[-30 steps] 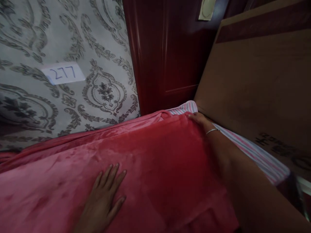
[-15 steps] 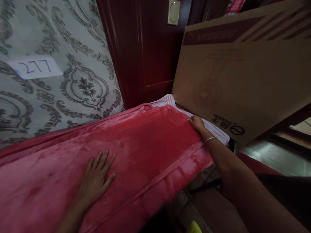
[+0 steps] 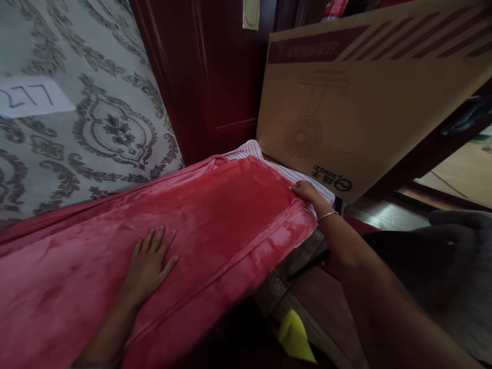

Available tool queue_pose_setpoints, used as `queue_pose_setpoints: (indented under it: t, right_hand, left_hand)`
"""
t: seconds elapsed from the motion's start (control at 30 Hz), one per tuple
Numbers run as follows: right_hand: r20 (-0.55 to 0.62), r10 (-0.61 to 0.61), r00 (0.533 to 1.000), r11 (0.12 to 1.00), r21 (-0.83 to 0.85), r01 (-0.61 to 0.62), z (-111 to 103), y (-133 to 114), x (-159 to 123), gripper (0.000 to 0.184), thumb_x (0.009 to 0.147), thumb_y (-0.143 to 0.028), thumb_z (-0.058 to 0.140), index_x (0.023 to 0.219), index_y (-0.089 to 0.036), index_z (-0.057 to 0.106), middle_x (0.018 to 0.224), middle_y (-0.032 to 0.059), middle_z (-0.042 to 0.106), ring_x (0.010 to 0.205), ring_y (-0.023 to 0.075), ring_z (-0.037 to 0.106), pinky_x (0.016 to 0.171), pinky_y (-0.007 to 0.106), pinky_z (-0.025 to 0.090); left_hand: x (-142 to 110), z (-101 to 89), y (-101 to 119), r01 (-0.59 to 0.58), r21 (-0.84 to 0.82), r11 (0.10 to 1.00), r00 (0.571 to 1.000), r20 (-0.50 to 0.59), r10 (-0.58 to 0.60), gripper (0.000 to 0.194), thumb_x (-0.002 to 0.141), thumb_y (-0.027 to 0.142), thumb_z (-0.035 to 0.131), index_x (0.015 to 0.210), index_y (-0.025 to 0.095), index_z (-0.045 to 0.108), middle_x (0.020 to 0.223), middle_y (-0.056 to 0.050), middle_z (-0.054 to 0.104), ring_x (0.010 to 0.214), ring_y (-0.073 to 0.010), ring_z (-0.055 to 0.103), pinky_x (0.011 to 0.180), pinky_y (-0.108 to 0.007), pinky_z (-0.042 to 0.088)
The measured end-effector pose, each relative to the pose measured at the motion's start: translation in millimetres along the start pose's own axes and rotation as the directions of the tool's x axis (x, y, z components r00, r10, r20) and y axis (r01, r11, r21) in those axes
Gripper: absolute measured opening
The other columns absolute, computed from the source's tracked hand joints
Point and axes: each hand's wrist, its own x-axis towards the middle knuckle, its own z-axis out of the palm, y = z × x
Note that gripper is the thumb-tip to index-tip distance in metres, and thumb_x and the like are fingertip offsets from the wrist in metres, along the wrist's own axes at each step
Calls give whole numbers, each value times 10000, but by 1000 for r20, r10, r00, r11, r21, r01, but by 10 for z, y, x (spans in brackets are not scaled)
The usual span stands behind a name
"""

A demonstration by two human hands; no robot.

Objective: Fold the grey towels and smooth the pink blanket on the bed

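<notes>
A red plush blanket [image 3: 215, 215] lies folded in a long strip, with a layered edge along its near side. My left hand [image 3: 148, 264] rests flat on top of it, fingers spread and holding nothing. At the blanket's far right corner, my right hand [image 3: 305, 192] has its fingers curled over the edge, closed on the fabric; the fingertips are partly hidden. A bracelet [image 3: 328, 214] circles that wrist. From under the blanket's right end pokes a striped pink, white and blue cloth [image 3: 251, 148].
A large cardboard box [image 3: 369, 107] leans beyond the blanket's right end, against a dark red wooden panel [image 3: 226, 77]. Patterned wallpaper [image 3: 119, 128] with a "277" paper [image 3: 36, 96] is at left. Something yellow [image 3: 295, 335] and a dark grey furry thing [image 3: 457, 277] are nearby.
The view has shifted slightly to the right. My right hand has moved a little toward the near side along the blanket's end, fingers more curled. My left hand stays flat on the blanket.
</notes>
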Motion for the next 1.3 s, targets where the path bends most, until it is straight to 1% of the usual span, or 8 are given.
queue_pose_setpoints:
  t: [0.13,0.47,0.6,0.7,0.8,0.93,1.2,1.3]
  right_hand:
    - [-79,-14,997,1000,-7,14,78,93,-165,375,1002,-408,546,1189,-129,711,1233,177,711,1097,250,661,784,260,437]
    - [-159,-43,986,999,20,47,77,132,-264,410,974,-336,515,1269,-118,698,1208,176,720,1066,258,667,826,299,467]
    - [-234,-80,969,996,27,89,62,196,-386,401,968,-286,475,1247,-135,720,1239,169,701,1095,252,651,891,309,462]
    - [-255,-75,964,996,34,87,70,203,-436,376,960,-299,493,1202,-151,740,1186,155,721,1065,251,661,886,309,467]
    - [-250,-35,968,998,45,48,91,165,-427,343,951,-332,543,1133,-134,756,1119,172,740,1032,270,674,858,314,473]
    - [-263,35,964,997,80,-14,87,118,-377,317,958,-284,530,1104,-105,746,1114,205,737,1004,280,678,826,309,473]
    - [-302,120,946,988,132,-84,25,224,-425,373,973,-287,461,1145,-102,736,1119,186,737,999,265,670,808,307,477]
    - [-276,139,951,986,124,-109,96,249,-496,353,959,-289,488,1118,-113,750,1079,181,743,996,270,675,810,308,481]
  left_hand:
    - [-8,-17,-17,-11,-23,1000,1000,4,11,664,956,563,440,1512,209,521,1640,-149,395,1511,-407,342,1177,-627,321]
    - [0,-55,4,-16,-67,998,999,-33,14,645,943,558,444,1457,188,564,1592,-165,466,1480,-392,395,1180,-618,334]
    - [4,-201,68,-88,-166,982,989,-131,67,508,955,509,412,1220,180,695,1353,-161,659,1308,-351,557,1118,-553,422]
    - [-49,-345,264,-154,-216,964,986,-90,137,435,956,530,422,972,210,715,1063,-114,714,1021,-292,643,978,-489,504]
    - [-134,-406,546,-222,-237,946,975,-21,223,428,914,589,495,897,206,686,989,-106,689,921,-274,631,887,-453,523]
    - [-192,-335,778,-230,-223,947,968,45,246,348,976,436,445,880,201,682,934,-96,683,872,-258,630,844,-435,521]
    - [-355,-154,658,-274,-200,941,960,-112,256,363,1003,208,346,948,229,704,1009,-67,725,952,-228,656,930,-422,536]
    - [-376,-226,728,-322,-170,931,947,-61,316,341,994,213,369,944,223,706,1009,-72,734,921,-233,667,886,-418,556]
